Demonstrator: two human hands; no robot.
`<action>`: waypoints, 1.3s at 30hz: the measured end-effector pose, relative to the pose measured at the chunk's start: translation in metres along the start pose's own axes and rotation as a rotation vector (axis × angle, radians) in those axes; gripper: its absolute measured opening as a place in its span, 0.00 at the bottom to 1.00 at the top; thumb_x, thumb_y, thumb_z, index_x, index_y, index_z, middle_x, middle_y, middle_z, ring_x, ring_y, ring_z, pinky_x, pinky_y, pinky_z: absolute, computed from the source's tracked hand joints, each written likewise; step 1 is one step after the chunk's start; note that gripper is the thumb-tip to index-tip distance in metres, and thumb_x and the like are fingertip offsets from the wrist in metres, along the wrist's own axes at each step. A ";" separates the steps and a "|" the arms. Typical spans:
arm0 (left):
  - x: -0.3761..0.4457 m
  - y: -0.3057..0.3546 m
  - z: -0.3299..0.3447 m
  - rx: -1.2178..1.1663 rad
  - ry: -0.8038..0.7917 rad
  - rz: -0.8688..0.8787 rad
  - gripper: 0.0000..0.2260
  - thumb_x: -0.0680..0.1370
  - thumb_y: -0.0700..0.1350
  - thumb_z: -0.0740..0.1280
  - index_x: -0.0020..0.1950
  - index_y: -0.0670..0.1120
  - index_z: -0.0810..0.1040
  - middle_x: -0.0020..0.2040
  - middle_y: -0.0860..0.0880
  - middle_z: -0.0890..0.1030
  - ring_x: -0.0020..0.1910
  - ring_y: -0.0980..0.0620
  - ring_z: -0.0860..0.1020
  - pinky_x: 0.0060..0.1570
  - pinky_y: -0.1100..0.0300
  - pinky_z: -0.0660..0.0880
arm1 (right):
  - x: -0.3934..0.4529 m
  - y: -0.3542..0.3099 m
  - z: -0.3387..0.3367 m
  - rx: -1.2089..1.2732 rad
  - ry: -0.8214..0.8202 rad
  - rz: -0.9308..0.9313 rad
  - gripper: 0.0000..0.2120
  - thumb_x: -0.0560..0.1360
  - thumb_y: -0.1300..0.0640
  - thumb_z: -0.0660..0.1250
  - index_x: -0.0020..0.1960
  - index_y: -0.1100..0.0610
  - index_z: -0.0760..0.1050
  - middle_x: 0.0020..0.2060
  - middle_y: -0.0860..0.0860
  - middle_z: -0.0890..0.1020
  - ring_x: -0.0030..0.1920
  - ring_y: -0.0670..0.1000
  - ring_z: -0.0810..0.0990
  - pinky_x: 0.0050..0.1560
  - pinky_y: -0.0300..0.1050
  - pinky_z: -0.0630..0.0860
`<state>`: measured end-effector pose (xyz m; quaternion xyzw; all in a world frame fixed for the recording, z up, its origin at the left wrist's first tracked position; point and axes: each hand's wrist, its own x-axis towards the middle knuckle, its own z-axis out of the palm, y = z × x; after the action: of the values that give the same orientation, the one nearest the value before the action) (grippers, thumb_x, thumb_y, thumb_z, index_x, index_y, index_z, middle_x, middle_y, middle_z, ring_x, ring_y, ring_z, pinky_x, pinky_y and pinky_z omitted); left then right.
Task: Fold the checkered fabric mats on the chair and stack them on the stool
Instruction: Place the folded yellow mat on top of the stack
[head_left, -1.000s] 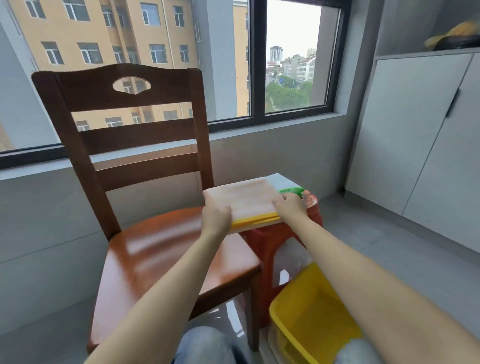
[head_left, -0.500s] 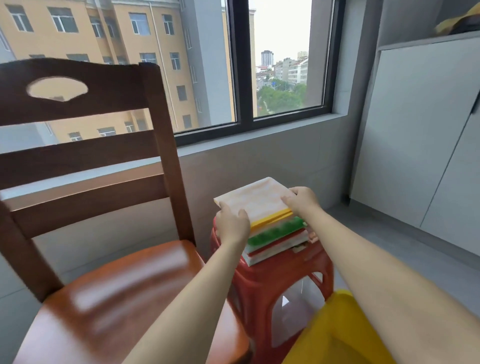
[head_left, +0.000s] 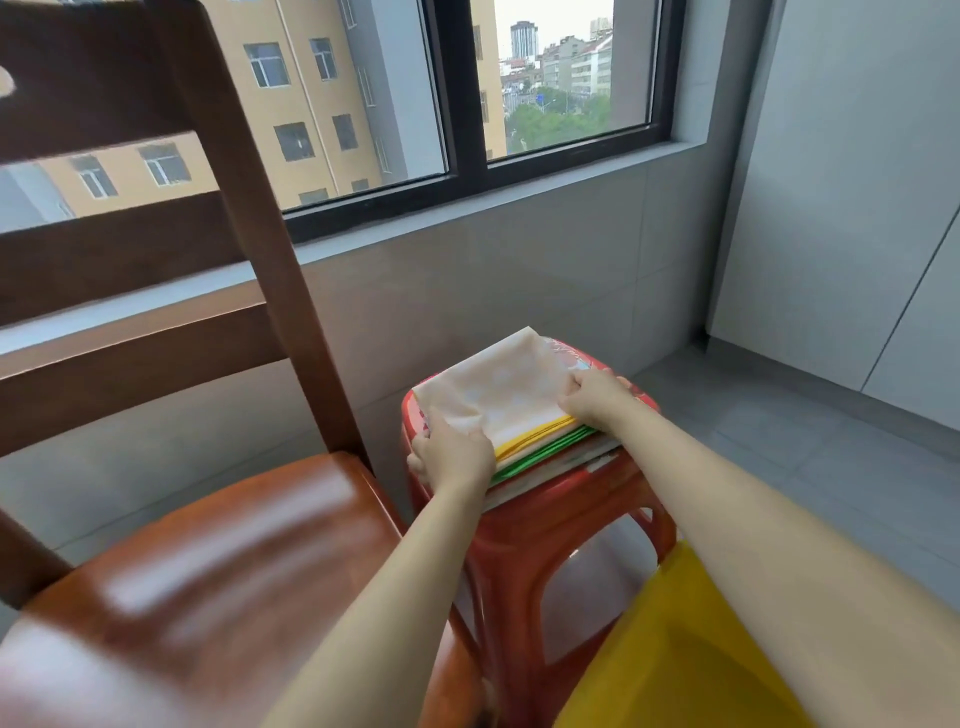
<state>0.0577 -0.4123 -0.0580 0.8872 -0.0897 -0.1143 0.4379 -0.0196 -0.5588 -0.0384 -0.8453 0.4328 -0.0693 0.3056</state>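
Stack of folded mats (head_left: 540, 457), on the red stool (head_left: 524, 530): several layers, green and yellow edges showing. Top item, a pale folded mat (head_left: 498, 395), lies on the stack, roughly square to it. Your left hand (head_left: 454, 457) grips its near-left corner, fingers curled over the stack's edge; your right hand (head_left: 597, 397) pinches its right edge. Wooden chair (head_left: 218, 571): the visible part of the seat holds no mat. Judged status: stacking appears nearly done; what is left is releasing both hands. Yellow bin (head_left: 670, 665) below right, contents not visible.
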 end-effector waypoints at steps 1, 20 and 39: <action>-0.002 0.001 -0.001 -0.042 0.006 -0.018 0.29 0.78 0.48 0.62 0.76 0.48 0.55 0.71 0.39 0.64 0.69 0.38 0.61 0.68 0.50 0.59 | -0.001 0.000 -0.003 -0.003 -0.009 0.003 0.11 0.74 0.50 0.53 0.35 0.52 0.66 0.48 0.51 0.71 0.50 0.56 0.67 0.52 0.43 0.65; -0.145 -0.039 -0.039 -0.403 -0.132 -0.070 0.29 0.79 0.43 0.62 0.76 0.57 0.52 0.72 0.46 0.63 0.66 0.45 0.68 0.59 0.55 0.67 | -0.155 0.051 -0.018 0.392 -0.238 0.073 0.27 0.77 0.66 0.61 0.74 0.56 0.59 0.69 0.52 0.69 0.68 0.54 0.68 0.63 0.42 0.65; -0.253 -0.121 0.137 -0.300 -0.358 -0.536 0.37 0.76 0.32 0.61 0.75 0.58 0.47 0.73 0.42 0.57 0.68 0.40 0.66 0.64 0.48 0.70 | -0.154 0.253 0.040 0.134 -0.254 0.291 0.18 0.71 0.56 0.72 0.59 0.60 0.75 0.57 0.56 0.80 0.55 0.54 0.78 0.49 0.42 0.71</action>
<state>-0.2164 -0.3778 -0.2044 0.7709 0.0887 -0.3907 0.4951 -0.2728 -0.5321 -0.1939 -0.7536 0.5028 0.0540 0.4199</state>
